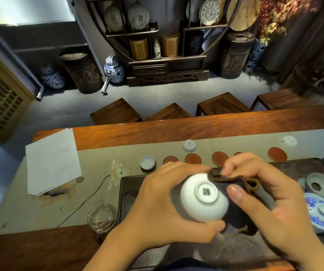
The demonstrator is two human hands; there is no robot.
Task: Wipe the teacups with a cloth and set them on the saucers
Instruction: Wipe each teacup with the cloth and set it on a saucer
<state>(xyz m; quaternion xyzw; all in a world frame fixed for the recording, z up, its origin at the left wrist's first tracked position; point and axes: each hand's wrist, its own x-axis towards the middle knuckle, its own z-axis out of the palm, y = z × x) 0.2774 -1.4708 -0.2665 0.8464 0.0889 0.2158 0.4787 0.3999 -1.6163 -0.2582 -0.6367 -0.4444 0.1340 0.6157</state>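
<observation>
Left hand (163, 200) grips upturned cup (204, 197); right hand (263, 194) clamps dark cloth (235, 192) against it, above counter (130, 132) tray (235, 249).

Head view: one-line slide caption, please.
Left hand holds an upturned white porcelain teacup while right hand presses a dark cloth against it.

Soft, even indoor light, brightest from the pale window (30, 10) upper left. The white teacup (204, 198) smears with motion blur; edges bend wide-angle, and far shelves (157, 36) look soft.
</observation>
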